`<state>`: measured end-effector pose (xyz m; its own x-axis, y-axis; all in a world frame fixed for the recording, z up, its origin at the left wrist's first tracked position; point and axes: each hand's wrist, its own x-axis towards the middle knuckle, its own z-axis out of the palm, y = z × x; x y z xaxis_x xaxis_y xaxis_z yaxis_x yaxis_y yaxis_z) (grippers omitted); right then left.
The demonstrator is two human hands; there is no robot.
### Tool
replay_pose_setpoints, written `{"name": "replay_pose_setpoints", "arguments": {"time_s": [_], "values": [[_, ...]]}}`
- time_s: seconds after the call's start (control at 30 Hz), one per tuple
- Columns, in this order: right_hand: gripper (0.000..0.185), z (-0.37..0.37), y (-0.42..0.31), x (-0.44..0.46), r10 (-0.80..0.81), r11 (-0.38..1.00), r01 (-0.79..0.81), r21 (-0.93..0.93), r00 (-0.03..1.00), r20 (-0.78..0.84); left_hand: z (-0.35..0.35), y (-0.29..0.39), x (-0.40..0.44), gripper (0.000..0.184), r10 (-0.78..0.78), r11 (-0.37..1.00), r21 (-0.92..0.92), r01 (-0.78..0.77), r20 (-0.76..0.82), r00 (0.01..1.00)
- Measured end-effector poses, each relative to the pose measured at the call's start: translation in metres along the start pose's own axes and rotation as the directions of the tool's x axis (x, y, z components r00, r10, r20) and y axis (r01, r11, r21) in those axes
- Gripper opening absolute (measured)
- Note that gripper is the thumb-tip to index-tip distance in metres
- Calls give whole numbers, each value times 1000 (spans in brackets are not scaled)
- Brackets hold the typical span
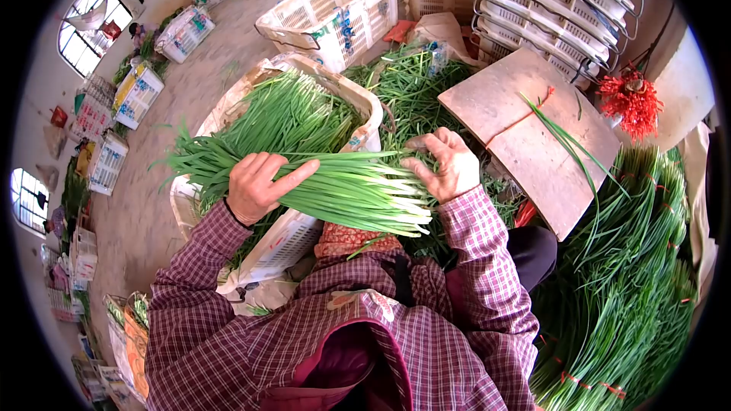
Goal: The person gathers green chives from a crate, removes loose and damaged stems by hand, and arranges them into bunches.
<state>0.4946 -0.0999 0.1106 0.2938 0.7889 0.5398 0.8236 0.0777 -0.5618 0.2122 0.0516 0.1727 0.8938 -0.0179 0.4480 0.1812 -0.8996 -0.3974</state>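
My left hand (263, 186) is closed around a bunch of garlic chives (346, 186), gripping it over the leafy part with the index finger stretched along it. The green tips fan out to the left and the pale stem ends point right. Beside those pale ends is my right hand (448, 166), its thumb and index finger bent and a little apart, with nothing visible held in them. Under the bunch stands a white plastic crate (289, 240) with more loose chives (297, 110) in it.
A wooden board (533, 141) at the right carries a red tie (521, 116) and a few loose stalks. Tied bundles (624, 281) lie below it. Red ties (632, 103) hang in a clump. Stacked crates (548, 7) and another crate (335, 19) stand behind; green leaves (419, 80) heap up in between.
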Motion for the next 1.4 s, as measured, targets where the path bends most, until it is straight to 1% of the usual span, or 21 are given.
{"name": "replay_pose_setpoints", "arguments": {"time_s": [0.13, 0.2, 0.23, 0.33, 0.53, 0.67, 0.7, 0.73, 0.77, 0.83, 0.87, 0.9, 0.93, 0.97, 1.0, 1.03, 1.1, 1.17, 1.27, 1.37, 1.4], "values": [[21, 13, 3, 3, -64, 997, 66, -39, 997, 36, -1, 2, 2, 50, 0, 1000, -4, 0, -8, 1000], [17, 16, 2, 3, 25, 987, -31, 155, 999, 43, -1, 2, 2, 51, -2, 1000, -16, 2, -8, 1000], [17, 17, 0, 3, 26, 987, -32, 155, 999, 43, -1, 3, 3, 51, -1, 1000, -17, 1, -8, 1000], [12, 24, -3, 4, -41, 978, 16, -208, 992, -117, 2, 5, 4, 53, 13, 1000, -26, -13, -6, 1000], [13, 23, 16, 3, -16, 911, -68, -406, 980, -200, 5, 5, -1, 55, 5, 1000, -21, -5, -2, 1000], [10, 5, 59, -10, 31, 865, -171, -471, 957, -290, 4, 1, -3, 58, -126, 979, -161, 122, -14, 992], [10, -1, 70, -15, 116, 825, -249, -507, 953, -281, 3, -2, -6, 60, -207, 950, -239, 200, -6, 978], [11, -4, 89, -20, 264, 753, -360, -550, 932, -248, -4, -6, -9, 59, -278, 917, -256, 306, 142, 950], [13, -10, 102, -28, 319, 698, -410, -587, 912, -258, -3, -8, -11, 59, -286, 918, -245, 313, 140, 948], [16, -17, 129, -44, 470, 599, -480, -641, 859, -204, 4, -16, -15, 54, -460, 613, -661, 433, 147, 876], [17, -19, 129, -50, 516, 587, -507, -631, 835, -190, -1, -23, -21, 49, -502, 393, -701, 595, 379, 778], [17, -17, 127, -53, 528, 564, -460, -686, 839, -129, -4, -27, -21, 60, -495, 193, -688, 700, 547, 675], [17, -13, 121, -53, 515, 569, -415, -709, 853, -86, 4, -26, -29, 67, -542, -32, -694, 719, 616, 571], [16, -8, 116, -53, 618, 532, -410, -741, 786, 8, 13, -26, -34, 75, -557, -254, -676, 692, 687, 467], [18, -3, 116, -58, 641, 551, -360, -753, 761, 106, 8, -25, -24, 86, -443, -453, -620, 640, 780, 442], [24, -5, 97, -52, 681, 580, -334, -743, 700, 217, 1, -13, -12, 58, -503, -468, -681, 563, 729, 464], [28, -10, 62, -41, 677, 652, -356, -669, 670, 304, -3, -9, -2, 52, -390, -533, -630, 565, 776, 496], [33, -12, 47, -33, 574, 795, -429, -428, 761, 303, 0, -3, 1, 47, -335, -601, -596, 532, 792, 510], [52, 3, 40, -29, 320, 947, -321, -16, 939, 127, 22, 5, -2, 49, -204, -739, -512, 438, 789, 580], [81, 27, 27, -19, 306, 826, -417, 380, 897, 319, 24, 17, 7, 51, -174, -739, -489, 463, 802, 571], [89, 34, 19, -13, 291, 652, -472, 594, 878, 379, 26, 23, 10, 50, -203, -704, -534, 468, 783, 588]]}}
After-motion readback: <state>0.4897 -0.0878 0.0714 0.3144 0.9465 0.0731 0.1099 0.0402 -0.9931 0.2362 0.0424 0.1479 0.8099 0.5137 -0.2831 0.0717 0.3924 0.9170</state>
